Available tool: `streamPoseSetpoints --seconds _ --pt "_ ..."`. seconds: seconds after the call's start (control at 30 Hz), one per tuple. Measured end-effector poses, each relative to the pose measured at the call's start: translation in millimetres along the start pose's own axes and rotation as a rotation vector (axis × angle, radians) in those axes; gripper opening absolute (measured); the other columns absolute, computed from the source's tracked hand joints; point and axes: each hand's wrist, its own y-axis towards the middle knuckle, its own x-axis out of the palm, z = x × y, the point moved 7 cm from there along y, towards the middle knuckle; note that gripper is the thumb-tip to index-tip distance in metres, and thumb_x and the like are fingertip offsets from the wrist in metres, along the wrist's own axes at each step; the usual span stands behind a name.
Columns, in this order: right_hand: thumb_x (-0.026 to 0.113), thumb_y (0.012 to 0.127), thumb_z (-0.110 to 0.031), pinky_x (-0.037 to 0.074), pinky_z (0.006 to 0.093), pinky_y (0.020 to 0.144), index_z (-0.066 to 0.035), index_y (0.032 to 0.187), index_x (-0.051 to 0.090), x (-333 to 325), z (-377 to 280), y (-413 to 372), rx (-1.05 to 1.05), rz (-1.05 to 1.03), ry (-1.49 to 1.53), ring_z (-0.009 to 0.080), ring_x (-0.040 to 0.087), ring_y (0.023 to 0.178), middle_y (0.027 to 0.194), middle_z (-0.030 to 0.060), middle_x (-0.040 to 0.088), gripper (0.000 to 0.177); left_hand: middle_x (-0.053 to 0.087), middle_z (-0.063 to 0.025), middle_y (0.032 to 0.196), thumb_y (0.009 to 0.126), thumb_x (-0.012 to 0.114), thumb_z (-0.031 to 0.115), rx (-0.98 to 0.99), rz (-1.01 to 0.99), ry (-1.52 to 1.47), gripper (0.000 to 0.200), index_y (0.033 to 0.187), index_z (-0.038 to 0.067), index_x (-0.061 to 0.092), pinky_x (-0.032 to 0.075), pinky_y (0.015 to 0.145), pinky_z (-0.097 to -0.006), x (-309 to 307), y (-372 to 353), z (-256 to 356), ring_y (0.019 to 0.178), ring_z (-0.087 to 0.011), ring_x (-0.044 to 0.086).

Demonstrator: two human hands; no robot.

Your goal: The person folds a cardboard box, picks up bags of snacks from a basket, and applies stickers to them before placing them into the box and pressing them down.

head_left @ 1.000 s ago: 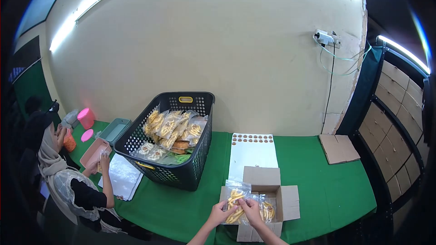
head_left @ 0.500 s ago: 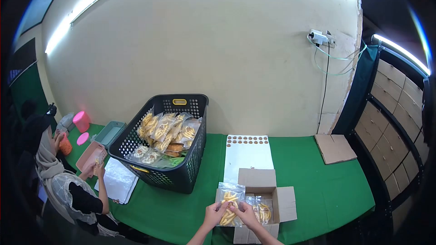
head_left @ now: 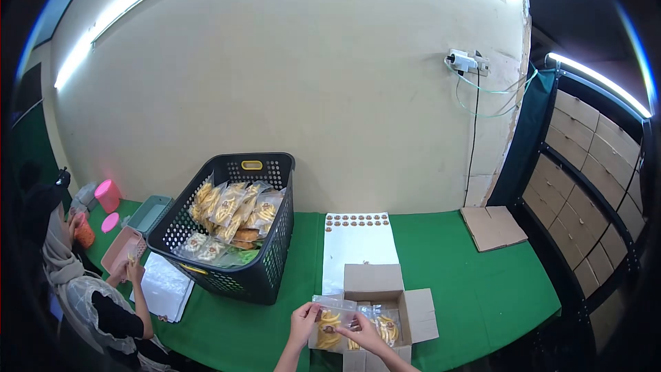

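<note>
A clear zip bag of yellow fry-shaped snacks hangs upright between my hands, with a small brown sticker on its front. My left hand pinches the upper left edge of the bag, near its seal. At the right side, my right hand grips it with fingers closed. Just beyond and to the right stands an open cardboard box, its flaps folded out. Inside lie similar snack bags, partly hidden by my right hand.
A white sheet with rows of round brown stickers lies behind the box. To the left stands a black basket full of snack bags. A co-worker handles something small by a pink basket. Flat cardboard lies at right.
My left hand has moved from the bag's middle up to its upper edge. My right hand stays at the bag's right side. The whole view has shifted, moving the scene left and slightly down.
</note>
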Motion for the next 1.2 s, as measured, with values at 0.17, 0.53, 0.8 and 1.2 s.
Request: streamPoseSetpoints --seconds 0.17,0.53,0.8,1.2 --pt "0.065 0.074 -0.029 0.043 0.0241 0.057 -0.004 0.090 0.057 -6 -33 20 -0.126 -0.117 -0.161 0.0105 0.054 0.063 0.073 0.0035 0.057 0.031 0.057 -0.0093 0.068 0.084 0.050 0.015 0.110 -0.167 0.426 0.017 0.082 0.000 0.058 0.043 0.058 -0.0258 14 -14 16 0.062 -0.0142 0.054" --pt "0.057 0.078 -0.018 0.037 0.0307 0.047 0.000 0.070 0.048 24 -62 12 -0.297 -0.035 -0.209 0.0186 0.046 0.048 0.055 0.0098 0.048 0.022 0.058 -0.0124 0.071 0.079 0.053 0.013 0.303 0.124 0.622 0.014 0.078 0.002 0.061 0.044 0.057 -0.0293 9 -24 56 0.064 -0.0235 0.059" --pt "0.059 0.075 -0.019 0.039 0.0281 0.048 -0.001 0.074 0.052 60 -69 16 -0.290 -0.169 -0.105 0.0158 0.049 0.050 0.055 0.0075 0.050 0.020 0.053 -0.0111 0.060 0.081 0.052 0.013 0.377 0.384 0.630 0.018 0.070 -0.001 0.056 0.039 0.050 -0.0312 -47 -13 69 0.053 -0.0230 0.052" --pt "0.054 0.080 -0.020 0.042 0.0276 0.051 -0.001 0.078 0.053 26 69 5 0.058 -0.167 0.102 0.0161 0.052 0.056 0.063 0.0080 0.053 0.019 0.059 -0.0077 0.071 0.076 0.056 0.013 0.603 0.343 0.826 0.010 0.079 0.003 0.059 0.043 0.068 -0.0323 0 -33 39 0.076 -0.0232 0.057"
